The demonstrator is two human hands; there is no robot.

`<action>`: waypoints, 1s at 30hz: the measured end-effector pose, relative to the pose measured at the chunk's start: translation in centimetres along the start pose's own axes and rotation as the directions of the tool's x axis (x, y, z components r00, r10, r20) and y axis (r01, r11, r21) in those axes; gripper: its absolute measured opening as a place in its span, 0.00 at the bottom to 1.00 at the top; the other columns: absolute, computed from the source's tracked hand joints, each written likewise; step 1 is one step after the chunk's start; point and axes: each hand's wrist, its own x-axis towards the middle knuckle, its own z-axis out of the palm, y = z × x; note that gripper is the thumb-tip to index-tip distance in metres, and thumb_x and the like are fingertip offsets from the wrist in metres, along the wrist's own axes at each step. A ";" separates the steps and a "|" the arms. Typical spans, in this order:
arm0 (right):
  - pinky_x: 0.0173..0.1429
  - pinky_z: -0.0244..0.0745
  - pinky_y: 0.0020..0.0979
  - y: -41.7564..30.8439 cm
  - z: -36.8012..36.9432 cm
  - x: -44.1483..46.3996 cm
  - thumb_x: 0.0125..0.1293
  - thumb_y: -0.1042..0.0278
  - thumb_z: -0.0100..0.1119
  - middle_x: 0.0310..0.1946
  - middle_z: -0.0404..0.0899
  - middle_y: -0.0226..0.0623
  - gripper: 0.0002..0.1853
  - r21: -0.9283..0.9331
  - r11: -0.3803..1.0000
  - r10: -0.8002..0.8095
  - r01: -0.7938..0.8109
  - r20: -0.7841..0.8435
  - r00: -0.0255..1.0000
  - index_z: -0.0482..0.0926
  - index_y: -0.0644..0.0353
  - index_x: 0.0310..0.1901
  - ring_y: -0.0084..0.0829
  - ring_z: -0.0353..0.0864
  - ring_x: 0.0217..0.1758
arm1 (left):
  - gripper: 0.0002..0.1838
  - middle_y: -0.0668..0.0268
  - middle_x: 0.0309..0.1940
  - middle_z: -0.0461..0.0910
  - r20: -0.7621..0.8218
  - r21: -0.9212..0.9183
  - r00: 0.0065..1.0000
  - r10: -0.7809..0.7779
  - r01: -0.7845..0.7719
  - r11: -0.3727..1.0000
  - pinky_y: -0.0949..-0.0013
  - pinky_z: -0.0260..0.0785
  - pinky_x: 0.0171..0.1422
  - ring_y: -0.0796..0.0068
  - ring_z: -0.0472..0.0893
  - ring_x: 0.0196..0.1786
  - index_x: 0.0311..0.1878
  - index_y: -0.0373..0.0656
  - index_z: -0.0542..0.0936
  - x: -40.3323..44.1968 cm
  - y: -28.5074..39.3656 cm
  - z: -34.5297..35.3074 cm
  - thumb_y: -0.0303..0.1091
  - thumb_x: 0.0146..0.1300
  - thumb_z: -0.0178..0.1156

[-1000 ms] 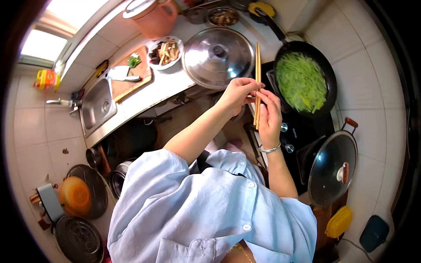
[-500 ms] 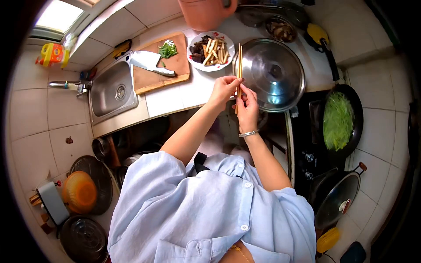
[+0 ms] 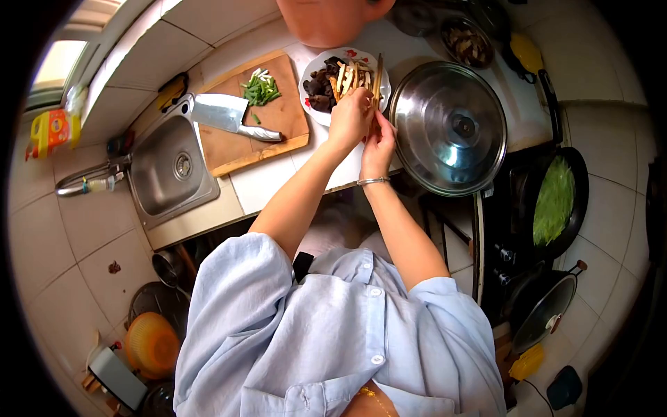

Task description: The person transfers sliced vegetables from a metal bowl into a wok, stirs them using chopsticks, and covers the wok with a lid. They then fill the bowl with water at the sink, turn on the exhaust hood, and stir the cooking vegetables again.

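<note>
A pair of wooden chopsticks (image 3: pixel 379 75) points away from me, with its far ends over the right rim of a floral white plate (image 3: pixel 303 89). My right hand (image 3: pixel 379 144) is closed on the chopsticks lower down. Just above it, my left hand (image 3: pixel 351 117) is closed against them at the plate's near edge, its fingertips partly hidden. On the plate lie dark wood ear fungus (image 3: pixel 321 85) and pale cut strips (image 3: pixel 353 75), some covered by my left hand. Close to my right hand sits a large metal lid (image 3: pixel 445 132).
To the left, a cutting board (image 3: pixel 292 132) bears a cleaver (image 3: pixel 221 112) and chopped scallions (image 3: pixel 261 89), beside the sink (image 3: pixel 158 161). A pan of green shreds (image 3: pixel 554 201) stands at right. An orange-pink pitcher (image 3: pixel 323 21) and a bowl (image 3: pixel 467 43) are behind.
Both hands have moved forward with the chopsticks, from in front of the plate to its near right edge. My head view has shifted slightly.
</note>
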 end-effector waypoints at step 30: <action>0.68 0.64 0.40 -3.9 -0.7 2.0 0.57 0.86 0.42 0.58 0.71 0.50 0.26 -0.334 0.918 -0.192 0.214 0.097 0.977 0.68 0.66 0.60 0.48 0.68 0.63 | 0.14 0.55 0.37 0.79 0.092 0.085 0.966 0.242 -0.250 0.965 0.59 0.75 0.41 0.54 0.81 0.35 0.43 0.38 0.82 1.6 0.8 0.4 0.25 0.52 0.60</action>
